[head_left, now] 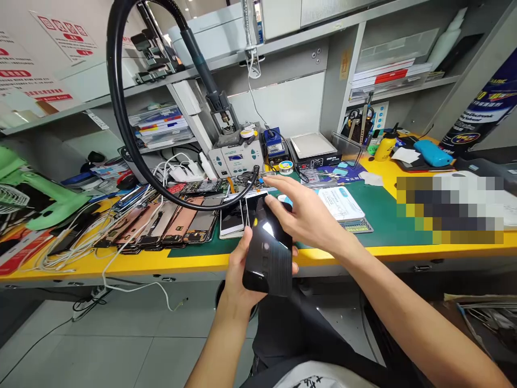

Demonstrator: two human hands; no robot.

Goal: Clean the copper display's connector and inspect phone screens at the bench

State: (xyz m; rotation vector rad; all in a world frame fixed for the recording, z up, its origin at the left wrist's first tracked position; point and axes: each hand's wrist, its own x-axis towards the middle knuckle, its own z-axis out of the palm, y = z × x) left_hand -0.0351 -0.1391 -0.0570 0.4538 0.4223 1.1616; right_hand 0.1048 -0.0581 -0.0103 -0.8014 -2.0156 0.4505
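Note:
My left hand [236,269] is wrapped around a thick stack of glossy black phone-sized panels [269,253], its thumb on the left edge and fingertips showing at the right. Fine parallel lines run along the stack's side, and light reflects off its top face. My right hand [297,207] is at the far end of the stack, fingers stretched out and apart from the thumb, the palm side close against the stack's upper right. Contact there is partly hidden. Just beyond lies a white-framed phone [232,221] on the green mat [388,215].
Rows of phone parts [149,223] and white cables [72,237] cover the left of the yellow bench. A black flexible hose [117,97] arcs over them from a soldering station [236,156]. White boxes [341,203] lie to the right, near a yellow bottle [385,146].

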